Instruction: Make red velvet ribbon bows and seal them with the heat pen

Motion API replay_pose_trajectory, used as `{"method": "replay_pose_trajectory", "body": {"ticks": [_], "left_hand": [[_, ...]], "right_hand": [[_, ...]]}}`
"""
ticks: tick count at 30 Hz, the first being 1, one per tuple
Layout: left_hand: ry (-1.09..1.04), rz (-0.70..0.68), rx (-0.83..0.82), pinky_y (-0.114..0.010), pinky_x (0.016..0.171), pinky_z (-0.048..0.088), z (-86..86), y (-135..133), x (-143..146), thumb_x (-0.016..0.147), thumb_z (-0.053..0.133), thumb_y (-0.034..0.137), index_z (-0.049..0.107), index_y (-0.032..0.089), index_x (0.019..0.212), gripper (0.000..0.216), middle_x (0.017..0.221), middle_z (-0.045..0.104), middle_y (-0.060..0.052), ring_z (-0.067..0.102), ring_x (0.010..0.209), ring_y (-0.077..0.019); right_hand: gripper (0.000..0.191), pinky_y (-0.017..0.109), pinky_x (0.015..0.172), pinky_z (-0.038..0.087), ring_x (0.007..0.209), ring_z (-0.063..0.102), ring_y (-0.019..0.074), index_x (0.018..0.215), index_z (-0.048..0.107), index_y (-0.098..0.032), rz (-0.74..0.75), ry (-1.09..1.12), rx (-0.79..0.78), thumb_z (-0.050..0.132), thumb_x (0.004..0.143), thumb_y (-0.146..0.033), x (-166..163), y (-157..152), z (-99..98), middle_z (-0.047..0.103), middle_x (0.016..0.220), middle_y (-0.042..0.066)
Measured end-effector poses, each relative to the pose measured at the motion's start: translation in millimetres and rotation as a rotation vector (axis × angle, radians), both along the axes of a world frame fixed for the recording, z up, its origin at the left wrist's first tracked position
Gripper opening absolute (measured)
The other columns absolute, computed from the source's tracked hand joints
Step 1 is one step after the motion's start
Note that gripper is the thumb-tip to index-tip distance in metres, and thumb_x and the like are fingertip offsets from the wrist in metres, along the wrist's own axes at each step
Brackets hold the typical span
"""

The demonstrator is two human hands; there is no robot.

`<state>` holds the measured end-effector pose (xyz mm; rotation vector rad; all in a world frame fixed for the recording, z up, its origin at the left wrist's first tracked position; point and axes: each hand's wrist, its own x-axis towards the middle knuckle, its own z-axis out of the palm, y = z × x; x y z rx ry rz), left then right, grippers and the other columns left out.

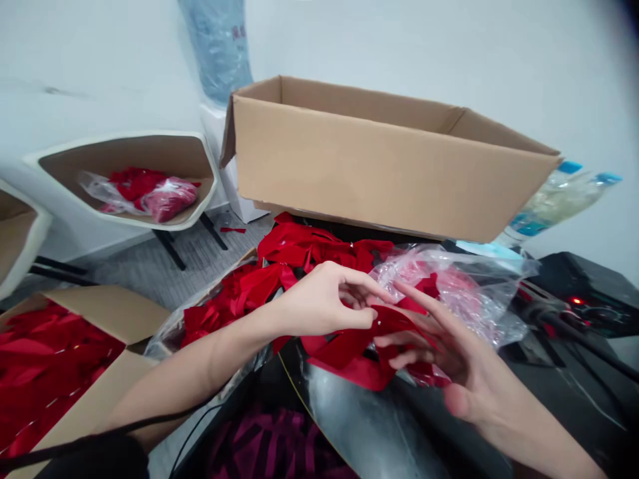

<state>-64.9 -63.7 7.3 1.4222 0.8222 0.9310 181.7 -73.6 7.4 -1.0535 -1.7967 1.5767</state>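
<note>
Left hand [324, 303] comes in from eight o'clock, thumb and fingertips pinched together on a red ribbon piece [349, 349] that sits dead centre on the dark tabletop [549, 406]. Right hand [449, 359] reaches in from five o'clock, fingers spread apart and gripping nothing, their tips lying against the same ribbon at its three o'clock edge. A tiny silver dot shows on the ribbon right by the left thumb.

Just past the right hand's fingers, at two o'clock, a crumpled clear plastic bag [464, 286] holds more red inside. Up at eleven o'clock from the hands, a loose heap of red ribbons [299, 249] spills across the tabletop. Behind it all, at twelve, a big open cardboard box [389, 166], plain brown, no print on the face we see.

Over at nine o'clock, a second carton [114, 313] on the floor, packed with red ribbons. Ten o'clock, a white-shelled chair [200, 156] carries a bag of red pieces [167, 196]. Top of frame, a bluish water jug [219, 46] with red marks too blurred to read. At three o'clock, a clear bottle [559, 199] with a blue cap, its label unreadable
</note>
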Motion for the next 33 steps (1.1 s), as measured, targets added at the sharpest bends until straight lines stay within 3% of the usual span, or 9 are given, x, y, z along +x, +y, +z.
{"method": "replay_pose_trajectory", "body": {"ticks": [3, 6, 9, 11, 13, 18, 24, 29, 33], "left_hand": [[0.062, 0.090, 0.106, -0.023, 0.073, 0.052, 0.8, -10.8, -2.2, 0.080, 0.067, 0.010, 0.081, 0.014, 0.098, 0.023, 0.088, 0.070, -0.004, 0.063, 0.077, -0.0124], [0.069, 0.145, 0.079, -0.019, 0.053, 0.047, 1.4, -21.4, -2.9, 0.086, 0.066, 0.015, 0.081, 0.017, 0.098, 0.019, 0.064, 0.063, 0.001, 0.058, 0.054, -0.0089], [-0.084, 0.063, -0.112, -0.021, 0.049, 0.055, -0.3, -31.1, -0.7, 0.093, 0.064, 0.025, 0.076, 0.018, 0.110, 0.021, 0.059, 0.067, 0.001, 0.067, 0.049, -0.0134], [-0.209, 0.060, -0.158, -0.029, 0.065, 0.065, -2.6, -36.2, 2.2, 0.093, 0.068, 0.027, 0.076, 0.018, 0.108, 0.019, 0.079, 0.077, -0.005, 0.078, 0.072, -0.0196], [-0.286, 0.119, -0.148, -0.033, 0.080, 0.067, -4.8, -39.9, 5.1, 0.089, 0.075, 0.026, 0.078, 0.017, 0.101, 0.016, 0.092, 0.080, -0.007, 0.079, 0.090, -0.0213], [-0.212, 0.202, -0.086, -0.026, 0.083, 0.063, -8.5, -44.4, 9.4, 0.073, 0.089, 0.023, 0.079, 0.015, 0.091, 0.021, 0.088, 0.082, -0.005, 0.078, 0.082, -0.0172], [-0.230, 0.311, 0.030, -0.024, 0.077, 0.063, -14.6, -46.9, 14.5, 0.068, 0.092, 0.021, 0.074, 0.014, 0.082, 0.023, 0.086, 0.080, -0.003, 0.077, 0.078, -0.0167], [-0.253, 0.290, -0.019, -0.029, 0.084, 0.066, -13.5, -44.5, 15.0, 0.073, 0.090, 0.020, 0.077, 0.018, 0.112, 0.042, 0.086, 0.082, -0.003, 0.080, 0.082, -0.0199], [-0.227, 0.303, 0.009, -0.030, 0.082, 0.068, -10.3, -40.3, 14.0, 0.077, 0.087, 0.022, 0.081, 0.014, 0.096, 0.021, 0.088, 0.082, -0.004, 0.080, 0.082, -0.0209]], "right_hand": [[0.060, 0.028, 0.059, 0.065, 0.070, 0.075, 0.0201, 0.130, 0.061, -0.032, -0.209, -0.031, 0.011, 0.087, 0.077, -0.048, -11.1, -7.5, 5.7, 0.078, 0.099, 0.007], [0.026, 0.023, 0.048, 0.060, 0.052, 0.069, 0.0156, 0.101, 0.072, -0.027, -0.309, -0.063, 0.177, 0.082, 0.083, -0.042, -11.5, -12.0, 10.2, 0.077, 0.080, 0.004], [0.027, 0.026, 0.050, 0.064, 0.056, 0.073, 0.0188, 0.111, 0.073, -0.029, -0.226, -0.075, 0.328, 0.079, 0.086, -0.036, -6.5, -16.7, 10.6, 0.079, 0.083, 0.003], [0.035, 0.027, 0.050, 0.065, 0.058, 0.074, 0.0190, 0.123, 0.068, -0.032, -0.162, -0.078, 0.374, 0.076, 0.089, -0.031, -5.7, -22.0, 10.1, 0.079, 0.083, 0.001], [0.029, 0.026, 0.056, 0.065, 0.063, 0.075, 0.0176, 0.118, 0.071, -0.032, -0.177, -0.080, 0.474, 0.075, 0.090, -0.027, -7.6, -27.8, 10.0, 0.079, 0.086, 0.000], [0.020, 0.032, 0.085, 0.064, 0.097, 0.076, 0.0208, 0.101, 0.077, -0.028, -0.282, -0.040, 0.781, 0.078, 0.086, -0.016, -11.9, -31.8, 9.8, 0.079, 0.104, 0.002], [0.007, 0.033, 0.077, 0.062, 0.085, 0.074, 0.0194, 0.086, 0.077, -0.026, -0.361, 0.049, 0.737, 0.080, 0.084, -0.019, -16.9, -29.7, 6.0, 0.079, 0.094, 0.003], [0.013, 0.030, 0.070, 0.063, 0.074, 0.074, 0.0167, 0.099, 0.076, -0.026, -0.389, 0.135, 0.530, 0.078, 0.087, -0.021, -25.2, -26.0, 1.9, 0.077, 0.086, 0.000], [0.011, 0.031, 0.072, 0.063, 0.078, 0.074, 0.0178, 0.101, 0.076, -0.024, -0.382, 0.093, 0.517, 0.076, 0.089, -0.025, -26.4, -22.1, -2.6, 0.077, 0.089, 0.002]]}}
